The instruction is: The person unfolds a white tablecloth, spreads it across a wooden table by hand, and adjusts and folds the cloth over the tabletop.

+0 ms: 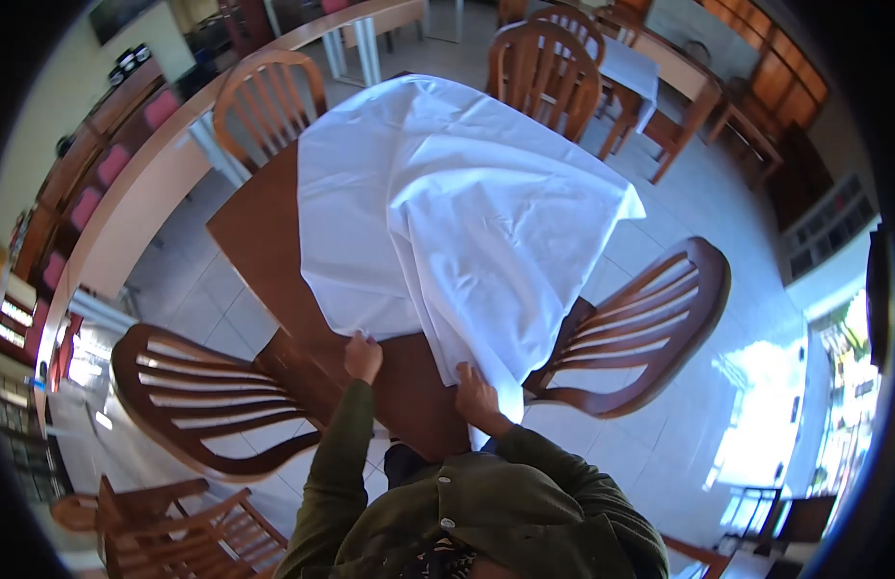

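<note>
A white tablecloth [476,212] lies rumpled over a brown wooden table [259,227], with folds running toward me and one part hanging off the near right side. The table's left side and near corner show bare wood. My left hand [363,357] is closed on the cloth's near left edge, its fingers pinched together. Further right, my right hand [477,396] grips the cloth's near edge by a fold, close to the table's near corner. Part of its fingers is hidden from view.
Slatted wooden chairs stand around the table: near left [216,400], right [640,338], far left [269,101] and far right [544,77]. A long curved counter [143,212] runs along the left. Behind, another table bears a white cloth [626,77]. Tiled floor [660,241] lies between.
</note>
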Demonstrator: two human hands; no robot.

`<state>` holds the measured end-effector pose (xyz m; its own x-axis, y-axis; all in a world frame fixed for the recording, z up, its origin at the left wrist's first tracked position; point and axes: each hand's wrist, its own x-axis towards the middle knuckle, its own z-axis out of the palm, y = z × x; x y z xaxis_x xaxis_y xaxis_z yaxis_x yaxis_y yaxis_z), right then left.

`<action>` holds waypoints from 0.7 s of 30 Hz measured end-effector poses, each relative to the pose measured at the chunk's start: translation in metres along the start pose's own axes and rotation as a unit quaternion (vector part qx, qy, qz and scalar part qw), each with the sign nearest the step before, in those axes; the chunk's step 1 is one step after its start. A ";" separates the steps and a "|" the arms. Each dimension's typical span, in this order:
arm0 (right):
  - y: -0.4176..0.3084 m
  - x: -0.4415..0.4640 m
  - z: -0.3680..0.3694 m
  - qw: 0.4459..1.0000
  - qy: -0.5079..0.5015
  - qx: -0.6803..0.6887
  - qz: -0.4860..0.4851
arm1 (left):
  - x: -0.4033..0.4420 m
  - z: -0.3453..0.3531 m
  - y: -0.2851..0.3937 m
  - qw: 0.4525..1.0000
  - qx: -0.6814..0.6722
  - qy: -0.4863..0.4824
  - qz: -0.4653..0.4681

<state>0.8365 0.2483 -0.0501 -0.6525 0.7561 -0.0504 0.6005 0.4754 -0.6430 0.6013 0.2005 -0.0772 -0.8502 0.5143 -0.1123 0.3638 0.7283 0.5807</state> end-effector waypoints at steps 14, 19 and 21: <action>-0.027 -0.010 -0.060 0.897 0.386 -0.051 0.210 | 0.265 -0.288 0.009 0.798 -0.590 0.027 0.123; -0.043 -0.014 -0.070 0.887 0.387 -0.030 0.251 | 0.389 -0.389 -0.033 0.790 -0.563 0.130 0.206; -0.042 -0.015 -0.063 0.900 0.341 -0.020 0.271 | 0.417 -0.416 -0.051 0.787 -0.539 0.177 0.243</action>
<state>0.8501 0.2453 0.0255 0.1671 0.9758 0.1409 0.7700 -0.0399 -0.6368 0.0696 0.1896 0.1820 -0.8328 0.3164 0.4542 0.3062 -0.4204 0.8541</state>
